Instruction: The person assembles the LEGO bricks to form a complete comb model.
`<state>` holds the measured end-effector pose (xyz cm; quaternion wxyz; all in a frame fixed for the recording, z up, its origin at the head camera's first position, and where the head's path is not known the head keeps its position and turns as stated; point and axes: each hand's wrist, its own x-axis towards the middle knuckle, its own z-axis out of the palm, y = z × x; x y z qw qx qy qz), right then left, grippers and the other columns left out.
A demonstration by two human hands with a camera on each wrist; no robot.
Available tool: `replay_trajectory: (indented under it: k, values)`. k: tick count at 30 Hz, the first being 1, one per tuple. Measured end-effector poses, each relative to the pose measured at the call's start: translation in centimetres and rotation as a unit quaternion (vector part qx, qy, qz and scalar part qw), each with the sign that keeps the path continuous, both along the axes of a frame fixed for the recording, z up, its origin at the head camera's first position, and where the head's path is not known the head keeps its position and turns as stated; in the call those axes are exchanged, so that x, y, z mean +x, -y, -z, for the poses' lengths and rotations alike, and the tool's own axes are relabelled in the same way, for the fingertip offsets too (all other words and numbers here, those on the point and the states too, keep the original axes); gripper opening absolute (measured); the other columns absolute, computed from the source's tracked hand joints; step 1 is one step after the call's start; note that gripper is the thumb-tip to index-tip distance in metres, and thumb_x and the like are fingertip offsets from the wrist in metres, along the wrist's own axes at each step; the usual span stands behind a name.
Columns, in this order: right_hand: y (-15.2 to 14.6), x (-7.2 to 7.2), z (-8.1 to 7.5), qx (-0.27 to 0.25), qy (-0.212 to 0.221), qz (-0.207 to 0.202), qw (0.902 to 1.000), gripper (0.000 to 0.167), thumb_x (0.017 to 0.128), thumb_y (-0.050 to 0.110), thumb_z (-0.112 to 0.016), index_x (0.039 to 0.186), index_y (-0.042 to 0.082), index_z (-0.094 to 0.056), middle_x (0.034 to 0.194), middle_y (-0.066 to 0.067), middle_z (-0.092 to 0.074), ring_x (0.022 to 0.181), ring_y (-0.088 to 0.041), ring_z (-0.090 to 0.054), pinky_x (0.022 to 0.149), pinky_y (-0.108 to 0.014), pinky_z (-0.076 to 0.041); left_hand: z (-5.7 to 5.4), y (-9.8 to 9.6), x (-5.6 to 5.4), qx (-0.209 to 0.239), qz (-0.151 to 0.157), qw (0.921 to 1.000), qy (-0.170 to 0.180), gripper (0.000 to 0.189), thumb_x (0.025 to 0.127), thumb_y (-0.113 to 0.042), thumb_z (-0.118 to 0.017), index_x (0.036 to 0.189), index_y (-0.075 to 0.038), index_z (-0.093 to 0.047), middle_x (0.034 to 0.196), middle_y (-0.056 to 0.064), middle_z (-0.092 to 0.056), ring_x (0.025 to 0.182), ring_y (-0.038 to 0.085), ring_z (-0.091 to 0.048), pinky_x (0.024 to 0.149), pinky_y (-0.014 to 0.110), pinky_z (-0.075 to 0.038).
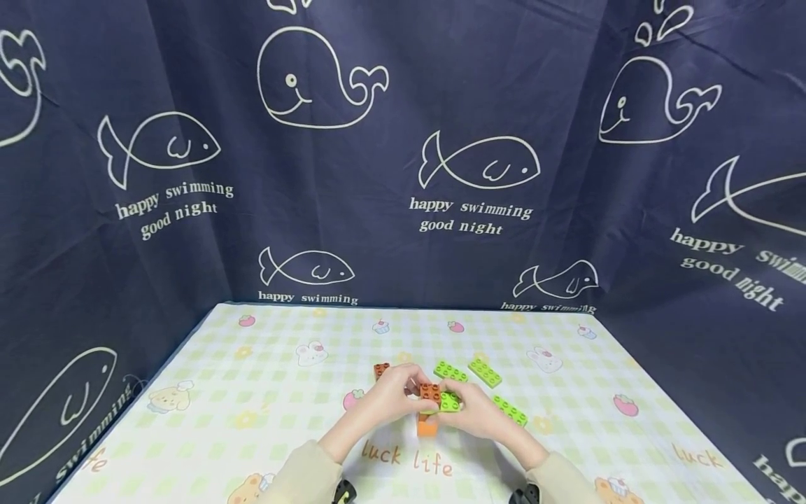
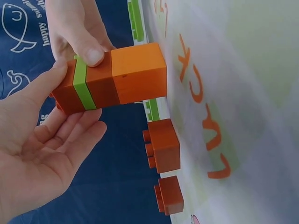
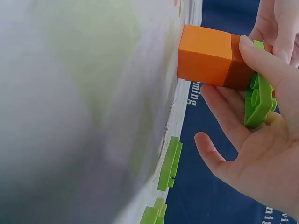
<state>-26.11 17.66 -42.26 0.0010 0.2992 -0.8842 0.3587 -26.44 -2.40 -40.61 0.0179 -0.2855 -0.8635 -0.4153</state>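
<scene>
A tower of toy building blocks stands between the two hands, its long axis upright from the tablecloth: orange block lowest, then lower brown block, light-green studded plate and upper brown block. In the head view it lies at 3 o'clock from the left hand, which pinches the upper brown block, and at 9 o'clock from the right hand, which grips the light-green studded plate, thumb also against the lower brown block. The plate's long axis runs crosswise, overhanging toward 3 o'clock. Both hands touch the tower; neither is nearer.
</scene>
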Motion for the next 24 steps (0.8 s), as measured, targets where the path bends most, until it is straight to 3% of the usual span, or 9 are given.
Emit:
replay_trajectory:
  k: [7,12,24]
  values:
    - [0.02,0.13,0.06,-0.001,0.011,0.000,0.9999,0.026,0.079,0.036,-0.073,0.091,0.019,-0.057,0.091,0.007,-0.061,0.085,-0.008,-0.052,0.076,-0.025,-0.044,0.21,-0.04,-0.08,-0.001,-0.002,1.0000,0.003,0.029,0.074,-0.032,-0.079,0.091,-0.015,-0.064,0.090,-0.005,-0.063,0.077,0.006,-0.056,0.068,0.017,-0.047]
    - [0.14,0.10,-0.42,0.002,0.008,0.003,1.0000,0.028,0.078,0.036,-0.073,0.095,0.017,-0.059,0.095,0.006,-0.065,0.091,-0.013,-0.058,0.083,-0.036,-0.046,-0.02,0.06,-0.16,-0.002,-0.001,1.0000,0.005,0.029,0.075,-0.034,-0.078,0.093,-0.014,-0.064,0.091,-0.004,-0.063,0.080,0.010,-0.058,0.068,0.018,-0.047]
    - [0.05,-0.32,-0.49,0.015,-0.005,-0.024,0.9996,0.031,0.080,0.033,-0.073,0.098,0.013,-0.059,0.086,0.006,-0.062,0.076,-0.003,-0.052,0.069,-0.021,-0.045,0.81,0.16,-0.06,0.015,0.000,0.9997,0.019,0.028,0.078,-0.032,-0.076,0.094,-0.014,-0.062,0.090,-0.006,-0.059,0.087,0.012,-0.057,0.076,0.024,-0.051]
